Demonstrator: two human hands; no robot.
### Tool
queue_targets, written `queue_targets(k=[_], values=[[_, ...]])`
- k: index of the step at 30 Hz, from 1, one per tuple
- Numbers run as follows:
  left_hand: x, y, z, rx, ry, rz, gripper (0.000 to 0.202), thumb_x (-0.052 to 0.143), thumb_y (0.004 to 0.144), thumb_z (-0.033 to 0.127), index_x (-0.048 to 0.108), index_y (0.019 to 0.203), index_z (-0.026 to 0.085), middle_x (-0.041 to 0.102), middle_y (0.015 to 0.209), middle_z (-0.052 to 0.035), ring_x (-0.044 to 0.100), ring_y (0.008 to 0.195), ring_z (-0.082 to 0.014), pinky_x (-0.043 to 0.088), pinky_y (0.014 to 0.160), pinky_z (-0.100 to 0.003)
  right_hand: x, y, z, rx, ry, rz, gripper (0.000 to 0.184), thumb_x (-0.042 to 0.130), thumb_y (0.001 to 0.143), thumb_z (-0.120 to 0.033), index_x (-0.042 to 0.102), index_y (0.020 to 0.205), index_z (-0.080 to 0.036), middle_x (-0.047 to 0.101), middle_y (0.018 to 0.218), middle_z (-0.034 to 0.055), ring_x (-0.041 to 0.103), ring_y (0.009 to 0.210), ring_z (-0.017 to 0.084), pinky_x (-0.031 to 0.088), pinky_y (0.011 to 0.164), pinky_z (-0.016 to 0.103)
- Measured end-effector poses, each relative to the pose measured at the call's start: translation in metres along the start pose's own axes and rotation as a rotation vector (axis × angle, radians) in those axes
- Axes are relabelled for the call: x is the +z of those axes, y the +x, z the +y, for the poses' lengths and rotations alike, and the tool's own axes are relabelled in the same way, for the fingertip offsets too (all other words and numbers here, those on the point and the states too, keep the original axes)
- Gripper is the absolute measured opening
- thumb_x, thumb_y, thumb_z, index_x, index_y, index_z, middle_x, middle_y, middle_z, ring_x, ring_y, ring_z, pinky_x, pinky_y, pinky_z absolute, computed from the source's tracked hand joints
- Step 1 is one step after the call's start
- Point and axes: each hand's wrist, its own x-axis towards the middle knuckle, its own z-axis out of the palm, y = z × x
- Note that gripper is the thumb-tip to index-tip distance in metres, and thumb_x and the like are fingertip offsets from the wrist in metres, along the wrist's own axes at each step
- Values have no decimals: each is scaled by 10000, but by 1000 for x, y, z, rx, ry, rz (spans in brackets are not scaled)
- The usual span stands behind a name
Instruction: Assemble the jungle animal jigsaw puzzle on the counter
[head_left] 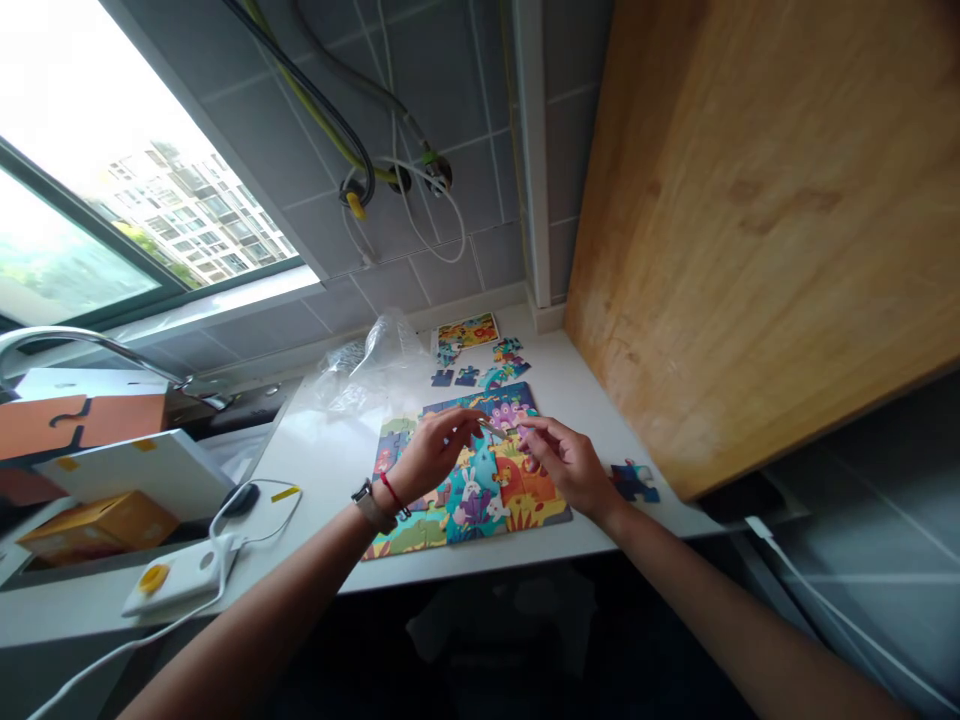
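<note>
A colourful jigsaw puzzle (480,490) of cartoon animals lies assembled on the white counter (322,480), with a rabbit figure near its middle. My left hand (435,450) hovers over its left part, fingertips pinching a thin pale piece (492,429), possibly a puzzle piece seen edge-on. My right hand (566,465) is over the puzzle's right part, its fingertips close to that piece. Whether they grip it is hard to tell. Loose blue puzzle pieces (634,482) lie right of my right hand. Several others (469,376) sit beyond the puzzle, near a small picture card (466,331).
Crumpled clear plastic (367,365) lies at the counter's back. A wooden board (750,230) stands on the right. On the left are a metal faucet (90,345), boxes (97,527), and a white power bank (176,575) with a cable. Pipes cross the tiled wall (420,130).
</note>
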Motion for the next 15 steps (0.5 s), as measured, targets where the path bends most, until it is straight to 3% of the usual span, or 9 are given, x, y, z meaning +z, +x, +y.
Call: queue_targets(k=[4,9,12,15], values=[[23,-13,21,105,-103,-31,208,562,1040,210,760,1105,222,764,967,-59,721,846,-153,583,777,-272,-1,-3,-3,-25,-49,-179,468,608,990,-496,684,1327,-181,749,846,25,670,635,144,553,620,253],[59,-37,21,107,-72,11,219,539,1048,199,754,1079,222,761,908,-65,724,804,-167,589,713,-264,-4,-3,-1,4,-85,-304,435,658,964,-516,770,1206,-173,782,886,68,716,764,198,586,704,295],[59,-40,17,174,-19,54,223,523,1059,189,741,1093,218,760,947,-69,713,827,-163,584,735,-264,-6,-1,-1,88,-24,-345,457,692,934,-550,782,1176,-173,798,918,83,731,776,214,591,687,300],[43,-33,12,295,109,57,236,524,1057,167,740,1125,231,744,977,-63,695,834,-155,572,761,-273,-7,0,-2,125,-9,-361,456,705,928,-553,781,1184,-183,792,879,71,731,753,217,589,652,294]])
